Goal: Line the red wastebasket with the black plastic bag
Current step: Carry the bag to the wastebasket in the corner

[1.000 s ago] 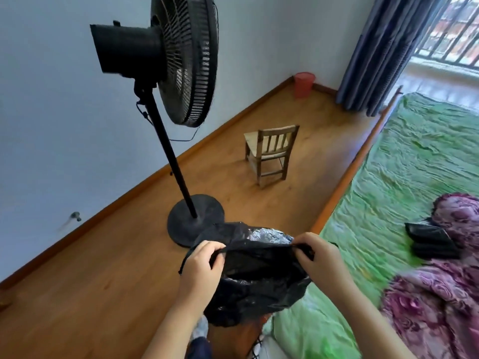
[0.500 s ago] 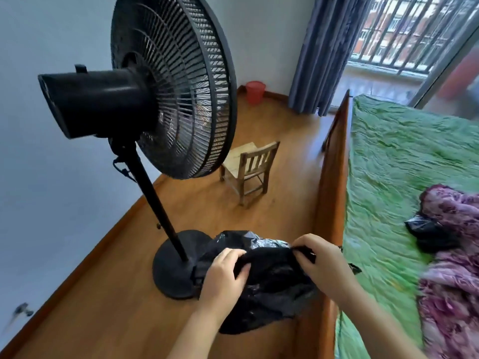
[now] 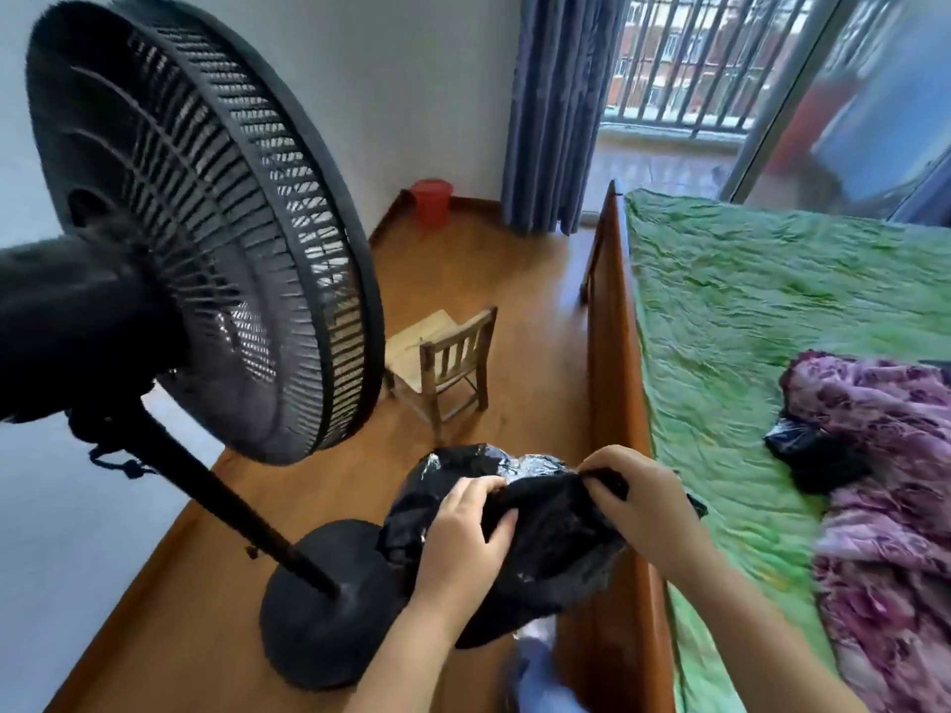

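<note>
A crumpled black plastic bag (image 3: 550, 548) hangs in front of me, low in the view. My left hand (image 3: 463, 537) grips its near edge on the left. My right hand (image 3: 638, 501) pinches the edge on the right, so the mouth is stretched between both hands. The red wastebasket (image 3: 432, 200) stands far off on the wooden floor, in the corner by the wall and the blue curtain. It is upright and its inside is not visible from here.
A tall black pedestal fan (image 3: 206, 239) stands close on my left, its base (image 3: 329, 604) just left of the bag. A small wooden chair (image 3: 447, 362) stands on the floor between me and the wastebasket. A bed with a green sheet (image 3: 772, 326) runs along the right.
The view has moved forward and turned right past the fan, so the fan looms larger and the wastebasket is nearer. Both hands keep hold of the bag.
</note>
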The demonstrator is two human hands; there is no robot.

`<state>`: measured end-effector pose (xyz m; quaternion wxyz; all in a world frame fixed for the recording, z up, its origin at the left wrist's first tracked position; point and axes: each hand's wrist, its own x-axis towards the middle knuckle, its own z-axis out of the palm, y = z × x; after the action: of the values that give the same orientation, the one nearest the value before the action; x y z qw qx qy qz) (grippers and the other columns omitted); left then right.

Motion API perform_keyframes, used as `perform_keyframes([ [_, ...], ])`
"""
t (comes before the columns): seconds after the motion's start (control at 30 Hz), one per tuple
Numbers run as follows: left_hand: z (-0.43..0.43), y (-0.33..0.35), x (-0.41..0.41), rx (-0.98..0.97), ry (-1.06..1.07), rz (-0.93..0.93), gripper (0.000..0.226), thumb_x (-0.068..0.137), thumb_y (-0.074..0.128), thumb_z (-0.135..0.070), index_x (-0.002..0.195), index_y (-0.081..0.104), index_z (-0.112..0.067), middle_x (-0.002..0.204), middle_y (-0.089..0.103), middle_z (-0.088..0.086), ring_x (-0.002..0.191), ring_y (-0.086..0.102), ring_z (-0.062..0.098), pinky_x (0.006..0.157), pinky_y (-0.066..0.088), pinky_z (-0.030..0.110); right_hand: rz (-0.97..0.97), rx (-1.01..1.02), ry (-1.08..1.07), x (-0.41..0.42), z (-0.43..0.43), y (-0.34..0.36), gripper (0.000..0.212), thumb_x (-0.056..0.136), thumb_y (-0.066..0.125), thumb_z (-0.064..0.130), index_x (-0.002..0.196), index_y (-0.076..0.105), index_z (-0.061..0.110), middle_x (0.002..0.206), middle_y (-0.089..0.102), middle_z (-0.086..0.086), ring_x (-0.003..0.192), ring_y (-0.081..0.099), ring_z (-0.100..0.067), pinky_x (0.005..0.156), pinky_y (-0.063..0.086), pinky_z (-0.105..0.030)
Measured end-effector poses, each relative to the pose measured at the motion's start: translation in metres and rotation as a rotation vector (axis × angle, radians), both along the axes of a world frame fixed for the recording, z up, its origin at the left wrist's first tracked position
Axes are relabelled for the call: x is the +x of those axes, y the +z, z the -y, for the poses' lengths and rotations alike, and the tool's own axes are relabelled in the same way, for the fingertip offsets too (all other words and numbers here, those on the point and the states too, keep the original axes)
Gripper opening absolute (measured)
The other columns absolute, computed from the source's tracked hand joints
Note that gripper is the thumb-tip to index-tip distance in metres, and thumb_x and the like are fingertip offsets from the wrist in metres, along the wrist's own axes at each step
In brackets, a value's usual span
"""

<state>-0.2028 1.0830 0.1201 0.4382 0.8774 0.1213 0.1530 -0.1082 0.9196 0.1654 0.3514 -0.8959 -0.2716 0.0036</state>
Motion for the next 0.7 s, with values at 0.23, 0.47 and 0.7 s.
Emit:
perform_keyframes([
  [0.23,0.006,0.005,0.135,0.058,-0.039,-0.023,0.028,0.083,0.064,-0.021,0.109,0.055,-0.02,0.101,0.052,-0.01,0.096,0.047,0.004,0.081,0.026,-0.005,-0.029,0.028,-0.018,0.12,0.007,0.0,0.014,0.076,0.065,-0.001,0.08,0.065,0.013,0.078,0.062,0.004,0.074,0.057,-0.01,0.067,0.037,-0.002],
  [0.47,0.02,0.028,0.287,0.072,-0.099,0.002,0.029,0.08,0.068,-0.018,0.108,0.059,-0.016,0.102,0.055,-0.007,0.098,0.05,0.007,0.082,0.03,-0.001,-0.078,0.092,0.012,0.26,0.027,0.011,0.022,0.076,0.065,-0.001,0.077,0.064,0.02,0.076,0.062,0.014,0.075,0.057,0.002,0.067,0.038,-0.004],
  [0.7,0.022,0.024,0.394,0.066,-0.249,-0.029,0.022,0.083,0.065,-0.018,0.105,0.063,-0.016,0.1,0.062,-0.004,0.098,0.052,0.006,0.087,0.039,0.014,-0.066,0.149,-0.034,0.356,0.015,-0.002,0.025,0.071,0.067,-0.005,0.076,0.064,0.02,0.073,0.064,0.012,0.074,0.057,0.002,0.066,0.039,-0.004],
])
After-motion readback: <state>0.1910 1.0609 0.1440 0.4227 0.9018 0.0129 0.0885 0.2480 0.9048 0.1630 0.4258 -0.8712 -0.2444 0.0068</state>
